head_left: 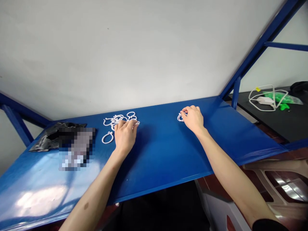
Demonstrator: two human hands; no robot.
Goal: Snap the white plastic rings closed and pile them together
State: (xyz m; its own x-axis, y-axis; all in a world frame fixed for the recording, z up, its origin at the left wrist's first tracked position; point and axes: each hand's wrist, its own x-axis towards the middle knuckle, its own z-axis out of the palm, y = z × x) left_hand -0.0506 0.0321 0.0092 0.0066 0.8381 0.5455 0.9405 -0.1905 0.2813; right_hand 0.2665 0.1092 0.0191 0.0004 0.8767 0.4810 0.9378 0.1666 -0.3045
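A loose pile of white curtain rings (117, 117), each with a small eyelet, lies on the blue table (158, 147) left of the middle. My left hand (125, 134) is over the near right side of this pile, its fingers bent down and closed on a ring whose edge shows by the fingertips. One separate curtain ring (107, 137) lies just left of that hand. Farther right, my right hand (193, 118) pinches at a white ring (180, 117) close to the tabletop; it may be more than one ring, partly hidden behind the fingers.
A black plastic bag (45, 141) and a blurred-out flat object (80, 147) lie on the table's left part. Blue metal posts (237, 91) flank the table against a pale wall. On a black table at right are a white cable (273, 96) and green packets (276, 95). Chairs stand below.
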